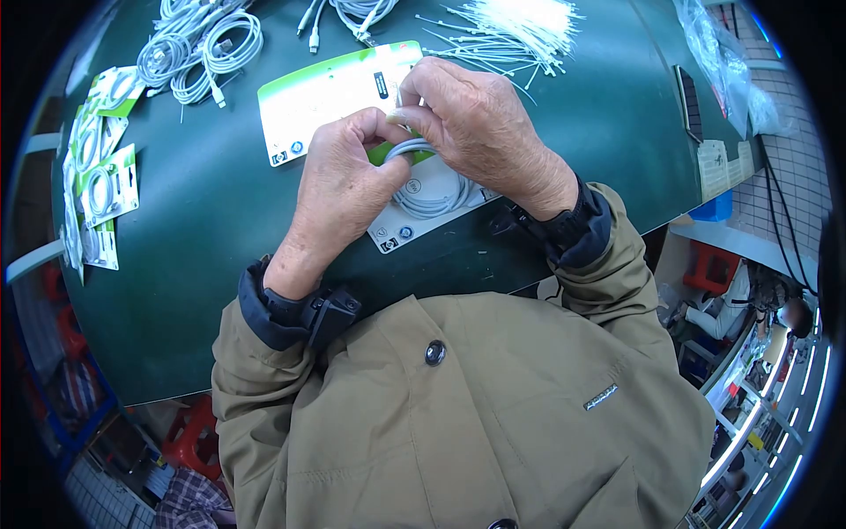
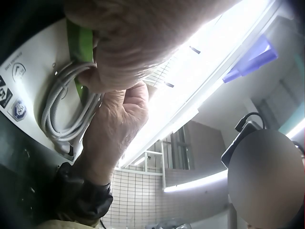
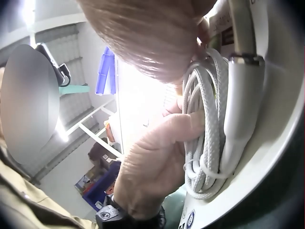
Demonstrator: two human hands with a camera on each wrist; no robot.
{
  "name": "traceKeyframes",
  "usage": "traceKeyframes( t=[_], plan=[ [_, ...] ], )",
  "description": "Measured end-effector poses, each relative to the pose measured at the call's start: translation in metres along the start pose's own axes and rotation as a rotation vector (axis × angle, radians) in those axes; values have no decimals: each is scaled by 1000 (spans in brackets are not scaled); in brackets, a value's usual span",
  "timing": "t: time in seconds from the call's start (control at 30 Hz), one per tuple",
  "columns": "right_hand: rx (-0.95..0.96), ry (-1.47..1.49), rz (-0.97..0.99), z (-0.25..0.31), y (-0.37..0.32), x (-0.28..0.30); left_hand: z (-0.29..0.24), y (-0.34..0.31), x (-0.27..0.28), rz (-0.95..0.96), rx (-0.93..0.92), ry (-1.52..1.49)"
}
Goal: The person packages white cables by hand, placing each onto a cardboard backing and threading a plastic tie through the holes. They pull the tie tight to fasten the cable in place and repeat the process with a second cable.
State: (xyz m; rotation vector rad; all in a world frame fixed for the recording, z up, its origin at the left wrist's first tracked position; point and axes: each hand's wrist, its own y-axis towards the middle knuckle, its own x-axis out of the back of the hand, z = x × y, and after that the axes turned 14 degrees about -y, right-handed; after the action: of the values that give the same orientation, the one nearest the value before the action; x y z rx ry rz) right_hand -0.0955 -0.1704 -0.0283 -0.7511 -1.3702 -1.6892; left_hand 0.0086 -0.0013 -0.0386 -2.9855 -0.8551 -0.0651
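A coiled white braided charging cable (image 3: 206,129) lies against a white-and-green packaging card (image 1: 394,236), with a thin white cable tie (image 3: 209,171) round part of the coil. My left hand (image 1: 344,176) holds the coil at its upper left, the thumb curled over the strands. At the coil's top, my right hand (image 1: 485,123) has its fingers bent in and its thumb tip close to the left fingers. The fingers hide what lies between the right fingertips; I cannot tell what they pinch. The cable's plug (image 3: 243,95) shows beside the coil in the right wrist view.
Another green-and-white card (image 1: 330,97) lies behind the hands on the dark green table (image 1: 203,291). Coiled cables (image 1: 231,48) sit at back left, loose cable ties (image 1: 520,31) at back right. Carded cables (image 1: 104,189) line the left edge; a phone (image 1: 689,104) lies at right.
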Motion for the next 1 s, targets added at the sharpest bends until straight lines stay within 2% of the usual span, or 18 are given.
traceKeyframes(
  t=[1.0],
  plan=[
    [-75,15,-57,0,2,-4,3,1,-1,32,34,-30]
  ],
)
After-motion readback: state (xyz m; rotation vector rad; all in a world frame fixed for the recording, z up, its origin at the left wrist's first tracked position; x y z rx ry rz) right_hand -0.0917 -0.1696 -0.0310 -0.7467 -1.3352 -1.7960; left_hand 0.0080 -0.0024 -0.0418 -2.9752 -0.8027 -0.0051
